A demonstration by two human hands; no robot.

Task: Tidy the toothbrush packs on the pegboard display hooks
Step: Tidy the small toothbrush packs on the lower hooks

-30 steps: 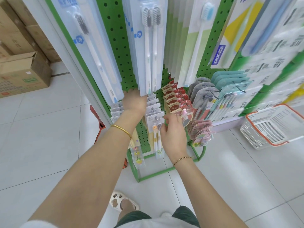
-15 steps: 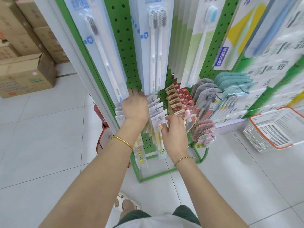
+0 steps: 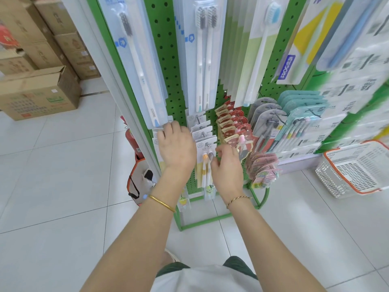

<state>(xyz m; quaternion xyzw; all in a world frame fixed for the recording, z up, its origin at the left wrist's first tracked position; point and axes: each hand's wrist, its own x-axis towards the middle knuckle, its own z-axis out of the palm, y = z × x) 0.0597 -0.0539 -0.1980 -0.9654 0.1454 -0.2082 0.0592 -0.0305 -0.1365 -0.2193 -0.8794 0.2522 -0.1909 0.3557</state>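
On the green pegboard, two rows of white toothbrush packs hang low on hooks. My left hand covers the left row, its fingers curled over the card tops. The middle row ends in a front pack holding an orange and a grey brush. My right hand pinches that pack's right edge between thumb and fingers. Both wrists wear thin bracelets.
Long packs hang right above my hands. Red packs, grey packs, teal packs and pink packs fill hooks to the right. A white basket sits on the floor at right, with cardboard boxes at left. A red extinguisher stands behind the stand.
My left hand has drawn out from under the long packs onto the left row. My right hand has risen from the front pack's lower part to its upper right edge.
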